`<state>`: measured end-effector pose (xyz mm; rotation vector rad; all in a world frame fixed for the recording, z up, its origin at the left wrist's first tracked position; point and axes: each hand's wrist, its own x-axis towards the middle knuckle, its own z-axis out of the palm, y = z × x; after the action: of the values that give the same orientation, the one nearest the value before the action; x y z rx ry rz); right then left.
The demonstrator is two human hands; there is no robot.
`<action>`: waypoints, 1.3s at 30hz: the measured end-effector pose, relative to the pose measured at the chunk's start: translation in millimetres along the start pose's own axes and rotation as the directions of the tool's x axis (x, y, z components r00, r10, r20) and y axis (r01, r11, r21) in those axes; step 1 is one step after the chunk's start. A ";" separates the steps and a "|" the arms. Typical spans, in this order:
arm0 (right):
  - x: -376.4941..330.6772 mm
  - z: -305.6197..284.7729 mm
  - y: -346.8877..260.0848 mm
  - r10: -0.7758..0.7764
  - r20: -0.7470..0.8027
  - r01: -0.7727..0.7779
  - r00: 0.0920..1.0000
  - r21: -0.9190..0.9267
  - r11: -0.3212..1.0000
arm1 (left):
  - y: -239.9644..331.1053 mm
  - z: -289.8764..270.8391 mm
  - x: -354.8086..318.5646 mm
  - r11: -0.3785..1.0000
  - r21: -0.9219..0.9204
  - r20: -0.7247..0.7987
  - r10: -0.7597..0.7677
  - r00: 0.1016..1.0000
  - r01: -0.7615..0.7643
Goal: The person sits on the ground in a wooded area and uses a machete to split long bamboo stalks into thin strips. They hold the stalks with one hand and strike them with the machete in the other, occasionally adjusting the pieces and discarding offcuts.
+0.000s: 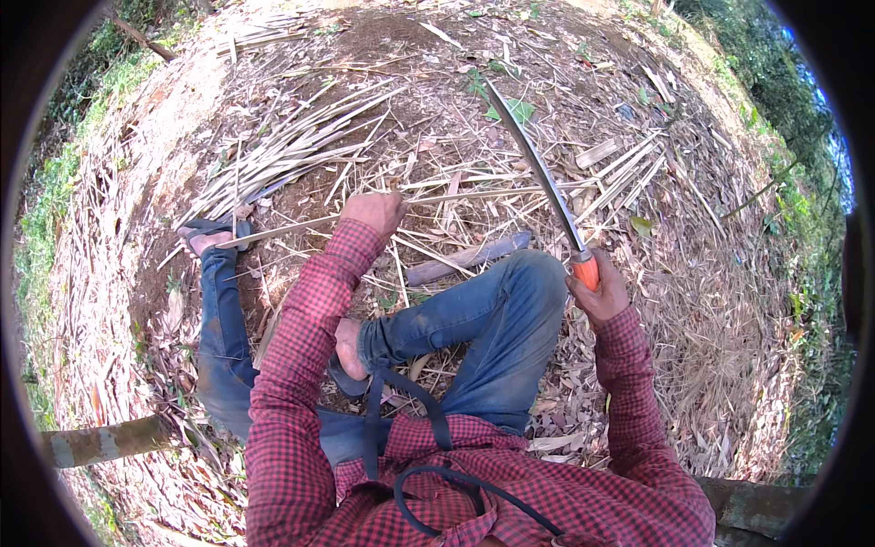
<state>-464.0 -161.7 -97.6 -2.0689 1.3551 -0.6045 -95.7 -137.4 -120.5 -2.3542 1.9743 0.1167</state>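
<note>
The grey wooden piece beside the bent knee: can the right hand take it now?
Probably not: the right hand grips the machete, and the bent knee seems partly between hand and wooden piece.

Left hand [374, 215] closed about a long pale strip [292, 229]; right hand [605, 290] grasping the orange handle [586, 273] of a long-bladed knife [544, 173]. Split strips [292, 146] lie heaped toward the far left corner of the ground [711, 356].

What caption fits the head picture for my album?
The left hand holds a thin strip, the right hand an orange-handled blade.
</note>
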 end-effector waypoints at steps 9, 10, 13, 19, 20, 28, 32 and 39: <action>38.4 65.3 -108.0 -0.145 0.158 0.116 0.977 0.180 0.977 | -90.3 -89.3 -12.9 0.969 0.219 0.055 -0.131 0.990 0.116; 43.0 76.2 -115.0 -0.190 0.139 0.163 0.972 0.187 0.969 | -100.0 -85.3 -13.8 0.972 0.196 0.062 -0.147 0.987 0.132; 52.1 96.8 -128.1 -0.312 0.015 0.306 0.950 0.170 0.937 | -107.8 -84.3 -13.4 0.980 0.107 0.054 -0.174 0.983 0.167; 74.5 112.4 -118.1 -0.118 0.243 0.137 0.963 -0.064 0.988 | -100.8 -90.7 -6.7 0.974 0.108 0.087 -0.210 0.974 0.200; 81.5 123.1 -106.7 -0.040 0.346 0.102 0.937 -0.165 0.981 | -98.1 -91.5 -10.5 0.965 0.119 0.103 -0.244 0.964 0.232; 97.0 122.0 -127.0 -0.114 0.116 0.113 0.987 0.012 0.993 | -105.6 -51.8 -42.1 0.960 0.275 -0.126 -0.019 0.992 0.054; 155.5 136.0 -132.5 -0.242 0.024 0.237 0.970 0.124 0.964 | -94.0 -53.3 -45.7 0.913 0.407 -0.478 0.238 0.846 -0.027; 216.8 187.6 -99.1 -0.358 0.252 0.302 0.899 0.236 0.924 | -60.6 -80.4 -67.7 0.909 0.418 -0.546 0.259 0.797 -0.009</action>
<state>-194.5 -289.1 -153.8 -2.1424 0.7511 -0.5191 -46.5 -68.6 -33.6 -2.1198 2.1209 -1.0446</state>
